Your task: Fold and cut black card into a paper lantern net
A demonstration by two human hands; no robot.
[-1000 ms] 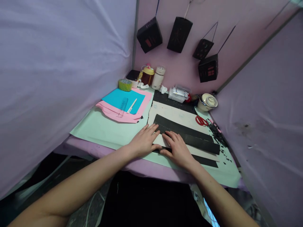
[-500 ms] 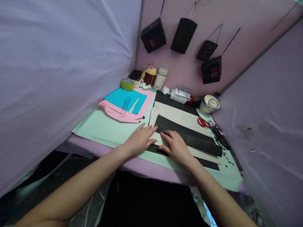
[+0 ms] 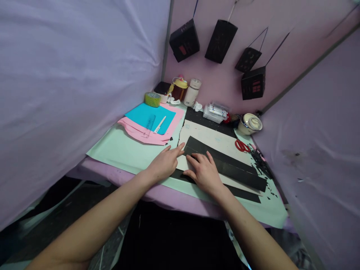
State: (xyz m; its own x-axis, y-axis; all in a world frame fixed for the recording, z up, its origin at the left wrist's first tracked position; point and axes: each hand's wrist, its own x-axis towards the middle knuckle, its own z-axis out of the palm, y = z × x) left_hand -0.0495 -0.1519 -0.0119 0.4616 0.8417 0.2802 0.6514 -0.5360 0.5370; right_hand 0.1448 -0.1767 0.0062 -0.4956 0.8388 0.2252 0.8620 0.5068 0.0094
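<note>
A long strip of black paper [image 3: 233,167], with a crease line along it, lies across a pale board [image 3: 209,132]. My left hand [image 3: 165,161] is at the strip's left end, index finger stretched toward its corner and the others partly curled; it grips nothing I can see. My right hand [image 3: 205,170] rests with spread fingers on the strip's lower left edge, thumb out over the board. Below both hands, another black sheet [image 3: 244,195] shows from under the board along the table's front.
Red-handled scissors [image 3: 242,146] lie right of the board beside black paper scraps [image 3: 260,161]. At the left, a ruler [image 3: 150,125] and a white craft knife [image 3: 160,124] rest on blue paper [image 3: 136,112]. Behind stand green tape [image 3: 152,99], a bottle [image 3: 192,92] and a lidded bowl [image 3: 250,124].
My left hand has curled some fingers, leaving the index pointing. My right hand has moved slightly left and spread its fingers. The black strip has turned a little, its right end nearer me.
</note>
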